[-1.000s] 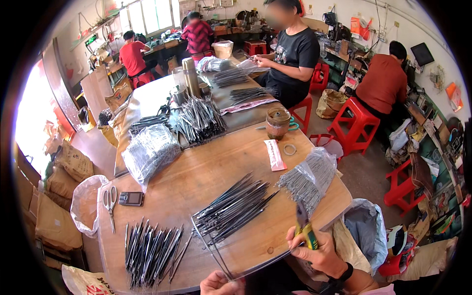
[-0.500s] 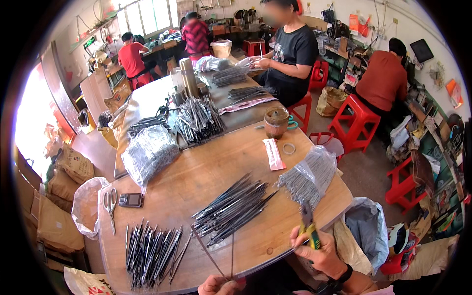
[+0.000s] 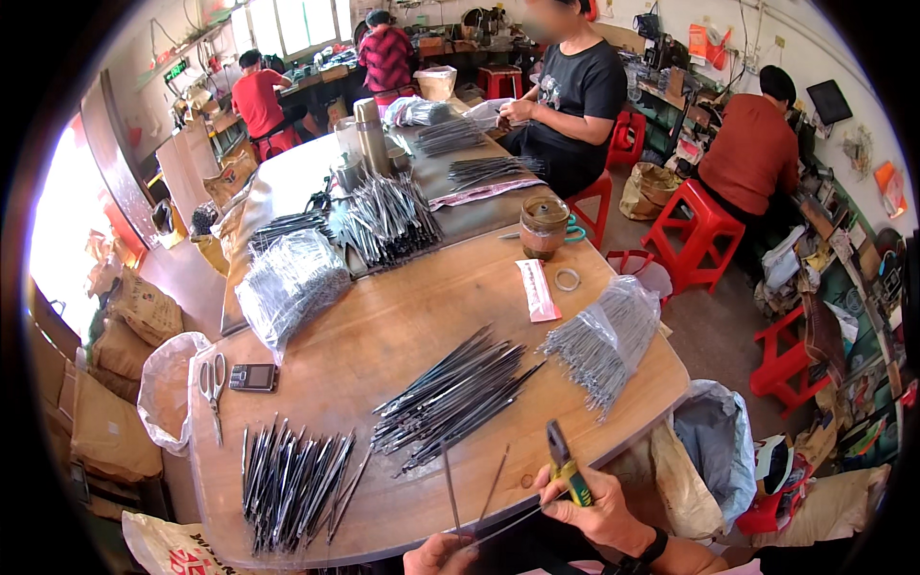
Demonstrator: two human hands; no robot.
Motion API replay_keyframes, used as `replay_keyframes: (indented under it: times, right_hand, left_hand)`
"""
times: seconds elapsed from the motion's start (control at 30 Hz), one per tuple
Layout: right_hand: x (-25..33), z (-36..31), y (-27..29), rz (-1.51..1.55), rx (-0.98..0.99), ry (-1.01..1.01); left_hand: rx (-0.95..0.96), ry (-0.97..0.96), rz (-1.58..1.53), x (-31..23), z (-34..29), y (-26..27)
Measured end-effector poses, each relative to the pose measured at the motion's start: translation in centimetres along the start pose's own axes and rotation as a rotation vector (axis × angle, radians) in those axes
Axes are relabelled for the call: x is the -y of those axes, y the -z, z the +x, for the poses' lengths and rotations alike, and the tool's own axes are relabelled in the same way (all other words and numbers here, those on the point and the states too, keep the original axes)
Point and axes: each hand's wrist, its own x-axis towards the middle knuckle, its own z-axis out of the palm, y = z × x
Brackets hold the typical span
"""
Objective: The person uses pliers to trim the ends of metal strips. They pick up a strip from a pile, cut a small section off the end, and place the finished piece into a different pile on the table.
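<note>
My left hand point(image 3: 439, 555), at the lower edge, pinches the bottom ends of two thin dark rods point(image 3: 494, 484) that spread upward in a V. A pair of pliers point(image 3: 569, 467) with yellow-and-dark handles is gripped in my right hand point(image 3: 602, 513), its jaws pointing up. Between my hands runs a thin pale rod point(image 3: 508, 523); whether my right fingers hold its far end I cannot tell. Beyond them lies a heap of dark thin rods point(image 3: 458, 398), and a second dark bundle point(image 3: 295, 489) is at the left. Grey rods point(image 3: 602, 340) partly wrapped in clear plastic lie at the right.
Scissors point(image 3: 213, 388) and a phone point(image 3: 254, 378) lie by the table's left edge. A lidded jar point(image 3: 543, 228), a pink-white packet point(image 3: 539, 290) and a ring point(image 3: 566, 280) are farther right. Across the table sits a person in black point(image 3: 575, 96). A lined sack point(image 3: 714, 450) stands right.
My right hand has moved left and down with the pliers, closer to my left hand. A pale rod now shows between the hands. The V of dark rods has shifted right.
</note>
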Motion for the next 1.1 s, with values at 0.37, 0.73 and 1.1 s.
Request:
replay_keyframes:
  times: [0.37, 0.73, 1.1]
  right_hand:
    - [0.4, -0.2, 0.8, -0.098, 0.098, 0.02]
    - [-1.6, -1.2, -2.3, 0.107, 0.136, -0.159]
    - [0.0, -0.3, -0.3, -0.312, 0.161, 0.079]
  left_hand:
    - [0.047, -0.048, 0.112, -2.0, -1.0, -0.3]
    - [0.147, 0.108, -0.14, -0.2, -0.9, -0.6]
    - [0.168, 0.091, -0.093, -0.4, 0.2, 0.2]
